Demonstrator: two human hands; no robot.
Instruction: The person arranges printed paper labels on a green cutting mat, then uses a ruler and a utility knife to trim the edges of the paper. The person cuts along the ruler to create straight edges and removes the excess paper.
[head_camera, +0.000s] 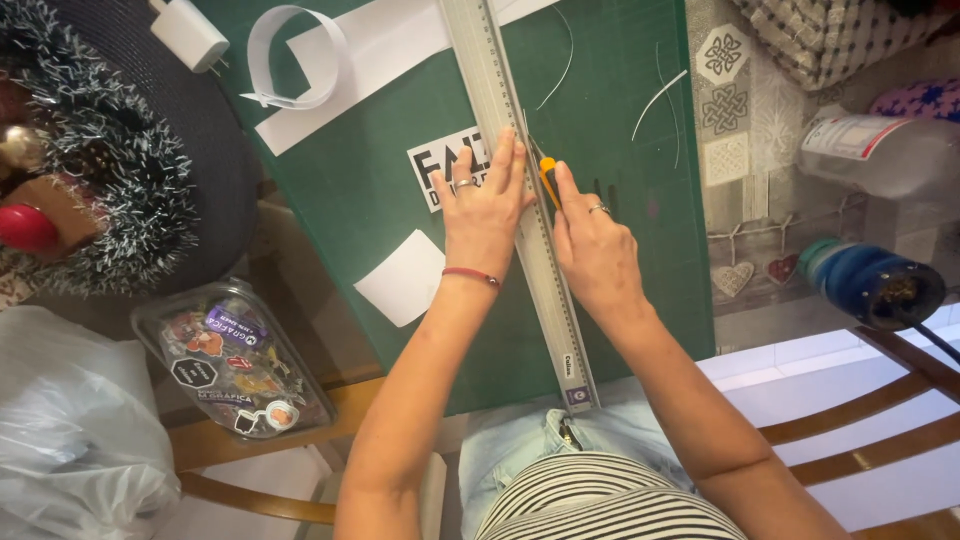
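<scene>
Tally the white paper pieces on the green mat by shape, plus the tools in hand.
Long white strip: 1
Curled paper loop: 1
Small white square: 1
Printed label: 1
Thin slivers: 2
Metal ruler, under left hand: 1
Cutter, in right hand: 1
Total: 8

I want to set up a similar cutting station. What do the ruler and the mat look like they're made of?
The ruler looks like brushed metal, probably aluminium: pale grey, dull sheen, printed scale. The mat looks like matte green rubbery plastic; its surface is flat and reflects no glare.
</scene>
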